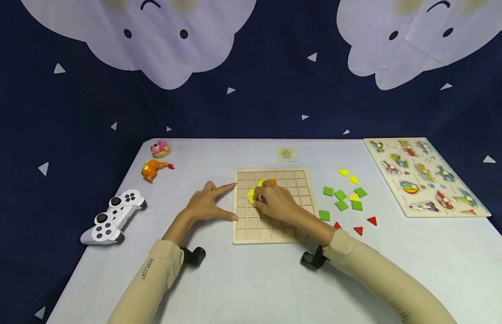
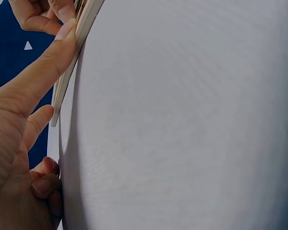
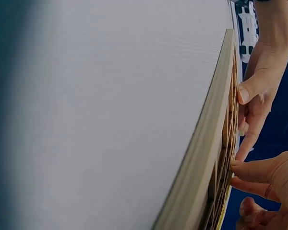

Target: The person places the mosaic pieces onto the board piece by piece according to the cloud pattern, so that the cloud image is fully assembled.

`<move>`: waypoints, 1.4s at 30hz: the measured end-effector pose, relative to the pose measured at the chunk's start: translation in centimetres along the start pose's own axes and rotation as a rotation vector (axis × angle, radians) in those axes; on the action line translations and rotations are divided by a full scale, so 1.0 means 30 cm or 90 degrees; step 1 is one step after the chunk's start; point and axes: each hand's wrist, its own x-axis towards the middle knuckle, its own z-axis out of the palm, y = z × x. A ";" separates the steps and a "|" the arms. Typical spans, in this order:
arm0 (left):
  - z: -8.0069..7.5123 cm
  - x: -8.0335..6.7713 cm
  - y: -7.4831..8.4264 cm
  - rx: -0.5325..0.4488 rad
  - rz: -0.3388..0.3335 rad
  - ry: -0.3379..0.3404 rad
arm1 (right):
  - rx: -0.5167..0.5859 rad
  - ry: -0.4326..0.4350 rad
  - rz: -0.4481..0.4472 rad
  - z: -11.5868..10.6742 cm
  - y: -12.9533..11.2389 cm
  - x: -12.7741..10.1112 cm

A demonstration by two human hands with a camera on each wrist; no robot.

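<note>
Wooden grid board [image 1: 299, 186] holds yellow pieces [image 1: 251, 193] under right-hand fingers [image 1: 262, 194], left hand [image 1: 206, 206] flat

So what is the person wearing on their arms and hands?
Both arms wear long beige sleeves that end at the wrists. The left sleeve has small dark lettering near the cuff. A small black camera is strapped at each wrist. The left hand and right hand are bare: no gloves or rings visible.

Child's play corner, cloud-print backdrop [image 1: 251, 99], toys, peg puzzle [image 1: 425, 177], white-covered table [image 1: 251, 279]
</note>
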 end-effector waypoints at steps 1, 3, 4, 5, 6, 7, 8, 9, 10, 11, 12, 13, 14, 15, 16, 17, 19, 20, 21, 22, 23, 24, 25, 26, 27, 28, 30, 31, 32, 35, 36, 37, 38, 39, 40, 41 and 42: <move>0.002 0.000 0.000 -0.001 -0.002 -0.001 | -0.001 0.001 -0.001 0.001 0.002 -0.001; 0.004 0.001 0.000 -0.002 -0.003 -0.001 | -0.003 0.006 -0.005 0.000 0.006 -0.004; 0.004 0.001 -0.001 -0.002 -0.001 0.000 | -0.001 0.009 -0.008 0.000 0.008 -0.006; 0.005 0.002 -0.001 -0.003 -0.001 0.001 | 0.000 0.010 -0.011 -0.002 0.010 -0.008; 0.005 0.002 -0.001 -0.004 0.000 0.002 | 0.002 0.012 -0.015 -0.004 0.013 -0.010; 0.004 0.002 -0.001 -0.005 0.000 0.002 | 0.005 0.014 -0.018 -0.006 0.017 -0.013; 0.004 0.002 0.000 -0.005 0.001 0.002 | 0.008 0.017 -0.023 -0.010 0.022 -0.016; 0.004 0.001 0.000 -0.006 0.001 0.002 | 0.013 0.019 -0.024 -0.015 0.027 -0.020; 0.005 0.001 0.000 -0.005 0.002 0.002 | 0.018 0.022 -0.023 -0.021 0.033 -0.023; 0.006 0.001 -0.001 -0.005 0.001 0.002 | 0.021 0.027 -0.021 -0.030 0.038 -0.027; 0.006 0.002 -0.002 -0.004 0.000 0.002 | 0.023 0.029 -0.017 -0.039 0.046 -0.028; 0.007 0.001 -0.003 -0.004 0.000 0.003 | 0.028 0.032 -0.016 -0.051 0.055 -0.031; 0.007 0.001 -0.005 -0.003 0.000 0.004 | 0.032 0.035 -0.012 -0.064 0.064 -0.032; 0.007 0.001 -0.008 -0.003 0.001 0.005 | 0.034 0.036 -0.006 -0.077 0.076 -0.033; 0.007 0.001 -0.009 -0.004 0.000 0.006 | 0.033 0.036 0.000 -0.090 0.090 -0.034; 0.006 0.001 -0.009 -0.005 -0.001 0.006 | 0.032 0.035 0.007 -0.104 0.106 -0.034; 0.005 0.000 -0.008 -0.008 -0.001 0.007 | 0.035 0.035 0.022 -0.129 0.143 -0.037; 0.005 0.001 -0.008 -0.009 -0.002 0.007 | 0.033 0.034 0.034 -0.142 0.164 -0.038; 0.005 0.000 -0.008 -0.010 -0.002 0.007 | 0.032 0.034 0.044 -0.155 0.185 -0.040; 0.006 0.000 -0.008 -0.011 -0.003 0.007 | 0.033 0.036 0.054 -0.167 0.207 -0.042; 0.007 0.001 -0.008 -0.011 -0.002 0.007 | 0.035 0.038 0.068 -0.180 0.230 -0.045; 0.008 0.002 -0.009 -0.011 0.000 0.007 | 0.036 0.041 0.080 -0.192 0.254 -0.048; 0.009 0.002 -0.009 -0.012 0.000 0.006 | 0.033 0.045 0.090 -0.204 0.278 -0.051; 0.009 0.003 -0.010 -0.013 0.001 0.006 | 0.030 0.048 0.102 -0.214 0.303 -0.053; 0.009 0.003 -0.009 -0.014 0.001 0.006 | 0.026 0.052 0.110 -0.224 0.328 -0.056; 0.009 0.002 -0.009 -0.015 0.002 0.006 | 0.022 0.054 0.120 -0.234 0.352 -0.058; 0.009 0.003 -0.009 -0.014 0.000 0.006 | 0.005 0.054 0.134 -0.249 0.400 -0.064; 0.010 0.003 -0.009 -0.013 -0.001 0.007 | -0.006 0.053 0.137 -0.256 0.423 -0.067; 0.010 0.003 -0.009 -0.013 -0.001 0.007 | -0.017 0.049 0.141 -0.262 0.446 -0.072; 0.012 0.004 -0.010 -0.012 -0.001 0.007 | -0.046 0.033 0.151 -0.281 0.508 -0.094; 0.012 0.004 -0.010 -0.012 0.001 0.007 | -0.053 0.028 0.155 -0.288 0.527 -0.102; 0.012 0.004 -0.010 -0.013 0.001 0.007 | -0.060 0.023 0.160 -0.294 0.546 -0.110; 0.012 0.004 -0.009 -0.014 0.001 0.007 | -0.065 0.018 0.164 -0.301 0.564 -0.117; 0.012 0.004 -0.009 -0.014 0.001 0.007 | -0.063 0.017 0.170 -0.309 0.579 -0.124; 0.012 0.004 -0.009 -0.014 0.001 0.007 | -0.060 0.017 0.175 -0.316 0.593 -0.129; 0.011 0.005 -0.008 -0.013 0.004 0.007 | -0.059 0.018 0.180 -0.324 0.606 -0.135; 0.010 0.005 -0.008 -0.013 0.004 0.008 | -0.061 0.019 0.186 -0.331 0.618 -0.140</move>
